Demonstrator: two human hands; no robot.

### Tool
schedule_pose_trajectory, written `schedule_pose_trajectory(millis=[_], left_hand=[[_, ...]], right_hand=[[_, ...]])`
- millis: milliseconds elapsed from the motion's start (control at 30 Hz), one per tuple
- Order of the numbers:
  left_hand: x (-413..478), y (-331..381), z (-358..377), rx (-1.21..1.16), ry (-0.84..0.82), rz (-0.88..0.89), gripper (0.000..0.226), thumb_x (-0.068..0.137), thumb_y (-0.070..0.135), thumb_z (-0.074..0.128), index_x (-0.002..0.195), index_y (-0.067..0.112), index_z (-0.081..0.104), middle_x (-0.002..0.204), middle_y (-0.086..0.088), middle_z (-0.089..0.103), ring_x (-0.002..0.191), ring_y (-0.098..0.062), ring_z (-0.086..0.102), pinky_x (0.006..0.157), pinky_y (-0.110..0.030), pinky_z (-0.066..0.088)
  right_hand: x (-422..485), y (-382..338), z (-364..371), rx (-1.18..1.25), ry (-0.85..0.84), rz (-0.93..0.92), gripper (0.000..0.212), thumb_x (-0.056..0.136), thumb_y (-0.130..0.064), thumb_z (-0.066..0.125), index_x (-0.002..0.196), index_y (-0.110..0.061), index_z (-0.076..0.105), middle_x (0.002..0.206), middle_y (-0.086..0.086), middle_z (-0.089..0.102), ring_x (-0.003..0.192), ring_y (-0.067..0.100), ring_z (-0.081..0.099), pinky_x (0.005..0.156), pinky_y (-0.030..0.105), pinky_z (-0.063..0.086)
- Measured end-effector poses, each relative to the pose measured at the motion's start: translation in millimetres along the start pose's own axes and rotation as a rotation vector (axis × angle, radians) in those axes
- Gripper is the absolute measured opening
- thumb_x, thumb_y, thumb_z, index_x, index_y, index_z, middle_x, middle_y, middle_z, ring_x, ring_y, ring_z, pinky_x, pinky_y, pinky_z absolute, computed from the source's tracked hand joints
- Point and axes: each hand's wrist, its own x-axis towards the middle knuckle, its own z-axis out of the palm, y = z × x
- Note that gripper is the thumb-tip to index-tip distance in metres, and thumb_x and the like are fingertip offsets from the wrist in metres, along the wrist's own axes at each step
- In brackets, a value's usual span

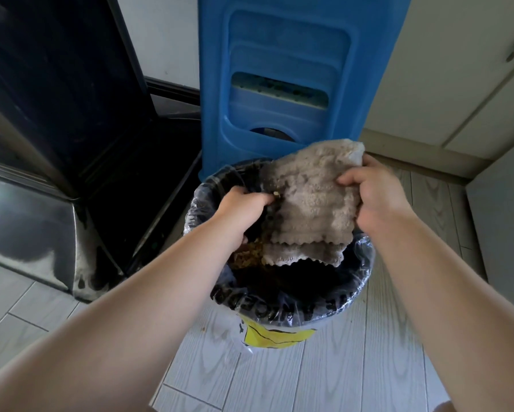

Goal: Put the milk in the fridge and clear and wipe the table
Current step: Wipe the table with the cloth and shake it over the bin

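A grey-beige ribbed cleaning cloth (309,203) hangs over the open mouth of a waste bin (279,304) lined with a clear and yellow plastic bag. My left hand (243,209) grips the cloth's left edge, fingers curled into the fabric. My right hand (377,197) grips its upper right corner. Yellowish crumbs (248,257) lie inside the bin just under the cloth's lower left edge. The milk and the table are out of view.
A tall blue plastic container (291,72) stands right behind the bin. A black glossy appliance (56,114) fills the left side. Cream cabinet doors (457,84) are at the right. The floor is light grey wood-look tile (324,376).
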Motion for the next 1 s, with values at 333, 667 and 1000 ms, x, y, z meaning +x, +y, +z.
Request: schedule_pose_trajectory(millis=[333,667,1000], left_hand=[[7,0,-3,-0.359,-0.009,-0.010,0.018,0.079,0.020,0.071,0.097,0.017,0.066,0.105,-0.008,0.068,0.099,-0.028,0.063,0.092,-0.046,0.049],[-10,15,-12,-0.606,-0.205,0.178,0.002,0.089,0.009,0.055,0.089,0.009,0.057,0.098,-0.015,0.067,0.092,-0.030,0.064,0.085,-0.044,0.051],[-11,13,-12,-0.472,-0.102,0.378,0.009,0.083,0.013,0.067,0.076,0.012,0.061,0.076,-0.010,0.066,0.073,-0.025,0.065,0.076,-0.039,0.053]], right_hand=[[-2,0,-7,-0.008,-0.008,-0.014,0.045,0.071,0.014,0.036,0.081,-0.019,0.064,0.068,-0.002,0.067,0.068,0.019,0.064,0.061,0.029,0.053],[4,24,-1,-0.598,0.020,0.010,0.074,0.074,0.001,0.063,0.137,-0.025,0.035,0.116,0.003,0.055,0.097,0.023,0.060,0.078,0.035,0.053],[-24,24,43,-0.836,-0.135,-0.698,0.046,0.074,-0.015,0.076,0.117,-0.022,0.064,0.101,-0.006,0.054,0.077,0.001,0.055,0.079,0.004,0.041]])
